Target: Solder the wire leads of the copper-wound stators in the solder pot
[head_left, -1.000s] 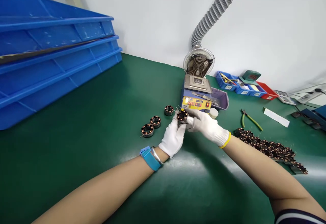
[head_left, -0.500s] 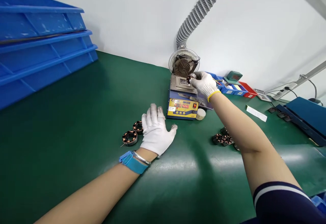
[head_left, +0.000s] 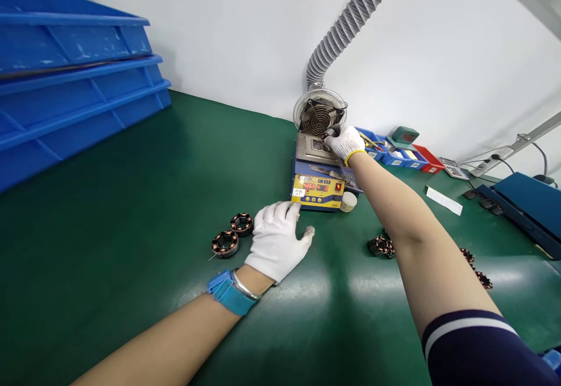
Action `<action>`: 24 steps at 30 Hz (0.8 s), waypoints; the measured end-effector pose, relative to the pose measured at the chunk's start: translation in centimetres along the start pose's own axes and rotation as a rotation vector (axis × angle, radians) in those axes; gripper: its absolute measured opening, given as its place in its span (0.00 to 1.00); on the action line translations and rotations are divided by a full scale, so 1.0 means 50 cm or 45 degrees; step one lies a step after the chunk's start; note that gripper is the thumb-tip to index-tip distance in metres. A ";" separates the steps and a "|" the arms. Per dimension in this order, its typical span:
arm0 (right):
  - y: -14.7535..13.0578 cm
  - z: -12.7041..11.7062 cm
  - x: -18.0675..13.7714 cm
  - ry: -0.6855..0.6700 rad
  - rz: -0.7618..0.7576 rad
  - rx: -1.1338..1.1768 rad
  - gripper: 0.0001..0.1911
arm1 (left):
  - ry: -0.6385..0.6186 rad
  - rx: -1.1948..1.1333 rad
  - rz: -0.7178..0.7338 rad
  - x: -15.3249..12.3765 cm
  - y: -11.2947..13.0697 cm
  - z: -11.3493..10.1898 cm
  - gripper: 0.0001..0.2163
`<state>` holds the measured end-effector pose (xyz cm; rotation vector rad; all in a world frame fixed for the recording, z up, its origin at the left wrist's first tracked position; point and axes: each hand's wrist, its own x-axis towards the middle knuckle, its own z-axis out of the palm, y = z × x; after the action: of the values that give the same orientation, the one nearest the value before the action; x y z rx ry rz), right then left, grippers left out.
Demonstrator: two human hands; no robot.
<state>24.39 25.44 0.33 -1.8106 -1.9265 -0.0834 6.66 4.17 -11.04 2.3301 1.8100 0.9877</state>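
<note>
Right hand (head_left: 344,141), white-gloved, reaches over the machine (head_left: 318,193); fingers closed on a dark ring (head_left: 326,135), mostly hidden by the glove. Ring is over the metal top (head_left: 312,151), just in front of the fan (head_left: 323,118); whether it touches the top, cannot tell. Left hand (head_left: 278,243), also gloved, is open, palm down, fingers pointing at the machine's front, thumb out to the right; no object seen in it. Its contact with the green table (head_left: 188,158) unclear. Two loose rings (head_left: 225,252) with copper windings lie flat just left of that hand, next to each other, a wire end (head_left: 213,257) poking from the nearer one. Blue band (head_left: 232,293) and metal bangle (head_left: 245,286) on left wrist. Machine's face yellow, red digits lit; white tub (head_left: 348,202) just beside its right corner. Grey hose (head_left: 350,29) rises behind the fan. Along the wall (head_left: 236,35), right: blue bins (head_left: 392,157), clock (head_left: 405,135), red bin (head_left: 429,161). Nearer, a paper strip (head_left: 443,200); more rings (head_left: 380,247) either side of right arm (head_left: 409,228). Far left, stacked blue crates (head_left: 83,99).
</note>
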 end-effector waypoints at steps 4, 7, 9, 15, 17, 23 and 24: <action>-0.004 -0.004 -0.001 -0.008 -0.005 -0.004 0.18 | 0.001 0.060 -0.045 0.002 -0.005 0.006 0.26; -0.008 -0.013 0.002 0.003 -0.017 0.024 0.19 | -0.141 0.062 -0.060 0.003 -0.005 0.003 0.23; -0.011 -0.020 0.004 0.014 -0.020 0.035 0.19 | -0.182 0.077 -0.055 0.002 -0.002 -0.002 0.20; -0.021 -0.018 -0.008 -0.010 -0.026 0.006 0.18 | -0.203 0.105 -0.009 -0.002 0.005 -0.006 0.16; -0.023 -0.016 -0.012 -0.028 -0.003 0.006 0.18 | -0.203 0.097 0.005 -0.001 0.004 -0.005 0.16; -0.024 -0.055 -0.023 0.026 0.051 0.240 0.18 | -0.161 0.060 -0.081 0.009 -0.006 -0.006 0.24; -0.023 -0.068 -0.031 0.000 0.061 0.330 0.18 | -0.187 0.056 -0.089 0.010 -0.008 -0.006 0.24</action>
<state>24.35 22.62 3.01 -1.6810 -1.7993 0.1744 6.22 4.67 -10.75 2.2791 1.8598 0.7539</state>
